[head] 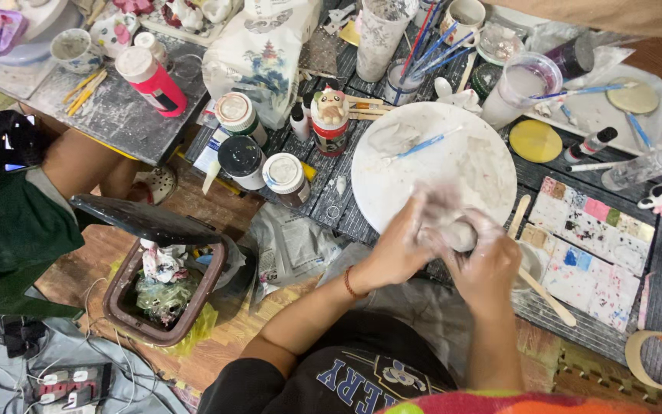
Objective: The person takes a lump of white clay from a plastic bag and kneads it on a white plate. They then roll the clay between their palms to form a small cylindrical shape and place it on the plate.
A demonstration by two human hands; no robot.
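Observation:
Both my hands meet over the near edge of a round white plate (pixel 392 184) on a cluttered worktable. My left hand (pixel 400 245) and my right hand (pixel 488 264) are closed around a small lump of pale grey clay (pixel 460 234), smeared with white. The fingers look blurred with motion. A thin blue-handled brush (pixel 423 144) lies across the plate beside a flattened clay piece (pixel 392 138). An orange band circles my left wrist.
Paint bottles and jars (pixel 243 157) stand left of the plate; cups of brushes (pixel 404 77) at the back. A paint-stained palette (pixel 591 241) and wooden sticks (pixel 545 295) lie right. An open trash bin (pixel 162 295) sits on the floor. Another person's legs (pixel 78 161) are at left.

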